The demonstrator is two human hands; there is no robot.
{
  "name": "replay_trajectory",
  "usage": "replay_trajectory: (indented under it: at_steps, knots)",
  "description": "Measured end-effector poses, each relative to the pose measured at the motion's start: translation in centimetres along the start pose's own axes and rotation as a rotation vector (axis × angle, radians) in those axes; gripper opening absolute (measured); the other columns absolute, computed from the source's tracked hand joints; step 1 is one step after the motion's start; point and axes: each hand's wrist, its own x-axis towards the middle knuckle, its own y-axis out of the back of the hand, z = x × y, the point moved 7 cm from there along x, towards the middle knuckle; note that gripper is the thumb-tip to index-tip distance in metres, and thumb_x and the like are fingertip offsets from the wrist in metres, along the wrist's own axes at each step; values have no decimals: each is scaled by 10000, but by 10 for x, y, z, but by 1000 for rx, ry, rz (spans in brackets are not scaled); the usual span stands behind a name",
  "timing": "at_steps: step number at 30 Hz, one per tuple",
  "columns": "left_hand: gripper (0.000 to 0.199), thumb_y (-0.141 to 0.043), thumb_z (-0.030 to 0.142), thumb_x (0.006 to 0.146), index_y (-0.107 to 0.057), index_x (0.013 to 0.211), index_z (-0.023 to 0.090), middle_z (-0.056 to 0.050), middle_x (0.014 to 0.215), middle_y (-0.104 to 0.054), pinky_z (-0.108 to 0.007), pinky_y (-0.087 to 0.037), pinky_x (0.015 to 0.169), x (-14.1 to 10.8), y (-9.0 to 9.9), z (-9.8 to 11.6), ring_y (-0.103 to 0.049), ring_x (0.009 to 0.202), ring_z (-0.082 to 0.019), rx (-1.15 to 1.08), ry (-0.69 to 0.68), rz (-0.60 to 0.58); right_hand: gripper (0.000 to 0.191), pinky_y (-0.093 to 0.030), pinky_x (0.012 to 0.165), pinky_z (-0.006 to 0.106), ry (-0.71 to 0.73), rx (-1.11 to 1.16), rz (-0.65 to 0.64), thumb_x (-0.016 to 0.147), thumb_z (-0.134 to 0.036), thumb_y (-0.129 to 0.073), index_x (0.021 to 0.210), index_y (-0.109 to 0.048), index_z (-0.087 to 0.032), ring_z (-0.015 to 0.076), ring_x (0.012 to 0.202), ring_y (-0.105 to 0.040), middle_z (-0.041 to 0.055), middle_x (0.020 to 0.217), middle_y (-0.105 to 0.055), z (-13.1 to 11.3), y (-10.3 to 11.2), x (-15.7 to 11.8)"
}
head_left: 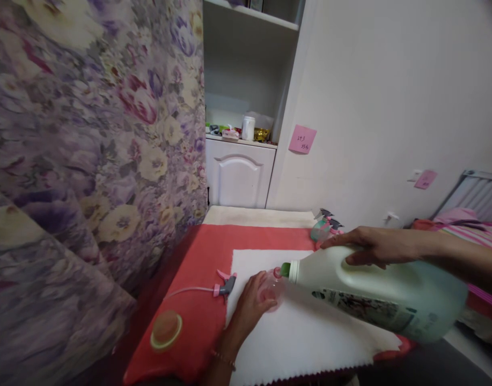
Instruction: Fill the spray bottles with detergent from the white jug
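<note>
My right hand point(376, 246) grips the handle of a large pale green detergent jug point(374, 289), which is tipped on its side with its label facing me. Its green spout point(285, 269) meets the mouth of a small clear pink bottle point(272, 292). Around that bottle my left hand point(251, 297) is closed, steadying it on the white cloth point(310, 338). Left of the cloth lies a grey and pink spray nozzle point(225, 285) with its thin tube stretched out. A round cap with a pale rim point(166, 329) rests nearer the front. Liquid flow is too small to make out.
Spray bottles point(321, 228) stand at the table's back right. A red cloth point(197, 252) covers the table. A floral curtain point(96, 134) hangs at the left, and a white cabinet point(241, 177) stands behind. A bed point(467, 214) is at the right.
</note>
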Motion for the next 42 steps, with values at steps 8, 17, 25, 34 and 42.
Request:
replay_trajectory:
  at_steps: [8,17,25,34,42]
  knots:
    - [703,-668,97,634,-478,1300,216,-93,1331,-531,-403,-357,1078,0,0,1,-465,1261,-278,4,4,-4,592,-429,463,193,-19,-10,6,867,-335,-563,1437,-417,-275,87,544,-483,34,872,-618,-4,0,-2]
    - [711,-669,92,644,-473,1313,230,-89,1338,-526,-426,-348,1086,1,0,-1,-456,1271,-279,-6,-14,-9,597,-424,463,199,-46,-21,12,873,-322,-557,1448,-400,-271,88,542,-477,41,873,-615,-2,0,-4]
    - [718,-684,118,649,-462,1324,229,-90,1359,-508,-411,-343,1097,1,-2,-4,-448,1282,-270,-4,-16,-19,608,-424,463,210,-42,-20,20,857,-344,-571,1440,-413,-278,87,522,-475,45,892,-635,-4,1,-5]
    - [720,-685,116,645,-470,1324,223,-90,1356,-517,-420,-340,1101,1,0,-2,-450,1280,-277,6,-6,-13,599,-428,466,207,-33,-19,14,867,-332,-554,1445,-404,-282,95,549,-488,49,914,-627,-4,0,-5]
    - [716,-696,106,633,-497,1311,225,-96,1345,-530,-447,-336,1100,1,1,0,-454,1273,-295,-15,-14,-6,598,-433,467,213,-27,-10,8,867,-355,-559,1441,-409,-282,98,535,-484,48,866,-617,-3,1,-5]
